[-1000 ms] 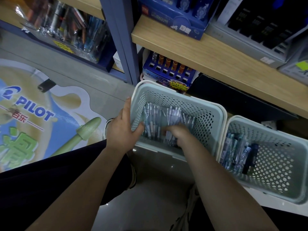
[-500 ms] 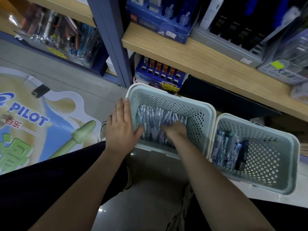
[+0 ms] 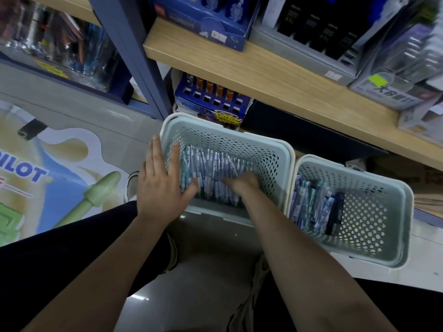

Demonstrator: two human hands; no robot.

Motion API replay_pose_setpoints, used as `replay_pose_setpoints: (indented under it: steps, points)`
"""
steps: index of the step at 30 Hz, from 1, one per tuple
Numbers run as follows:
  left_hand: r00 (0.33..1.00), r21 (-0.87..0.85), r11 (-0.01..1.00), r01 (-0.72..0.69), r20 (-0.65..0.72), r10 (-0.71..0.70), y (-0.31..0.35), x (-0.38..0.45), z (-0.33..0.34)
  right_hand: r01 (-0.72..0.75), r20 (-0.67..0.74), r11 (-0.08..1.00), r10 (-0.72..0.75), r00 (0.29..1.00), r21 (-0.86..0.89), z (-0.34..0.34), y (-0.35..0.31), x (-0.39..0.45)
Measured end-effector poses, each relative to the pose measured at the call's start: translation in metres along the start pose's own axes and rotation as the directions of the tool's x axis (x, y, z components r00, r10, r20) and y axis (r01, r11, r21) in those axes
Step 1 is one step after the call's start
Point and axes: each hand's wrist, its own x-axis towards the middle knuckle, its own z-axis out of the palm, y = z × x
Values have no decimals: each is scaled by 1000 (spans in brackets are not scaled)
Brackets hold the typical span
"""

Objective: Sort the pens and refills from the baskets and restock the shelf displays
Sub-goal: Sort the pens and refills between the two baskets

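Two pale green perforated baskets stand on the floor under a wooden shelf. The left basket [image 3: 282, 152] holds a layer of packaged blue-and-white pens [image 3: 211, 164]. My left hand [image 3: 159, 185] lies flat over that basket's left rim, fingers spread, thumb inside touching the pens. My right hand [image 3: 244, 182] is down among the pens near the basket's front right, fingers curled into them; whether it grips any is hidden. The right basket [image 3: 393, 212] holds packs of pens and refills [image 3: 309, 204] along its left side.
The wooden shelf [image 3: 275, 75] above carries a blue display box [image 3: 206, 22] and a grey tray of dark packs [image 3: 318, 32]. A blue display box [image 3: 213, 99] sits below it behind the left basket. A blue upright post [image 3: 134, 56] stands left. My legs and shoes are below.
My left hand opened out from gripping the basket's corner to lying flat over its left rim. My right hand stays in the pens. The view shifted up toward the shelf.
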Motion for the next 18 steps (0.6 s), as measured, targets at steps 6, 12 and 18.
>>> replay_pose_setpoints:
  steps: [6,12,18]
  points:
    - [1000,-15,1000,3,-24,-3,0,0,1,23,-49,982,-33,998,-187,17,-5,7]
    - [999,-18,1000,5,-34,-5,0,1,2,34,-18,995,-32,999,97,5,-7,10]
    - [1000,4,1000,8,-16,-8,0,1,1,23,65,978,-38,997,207,0,-5,6]
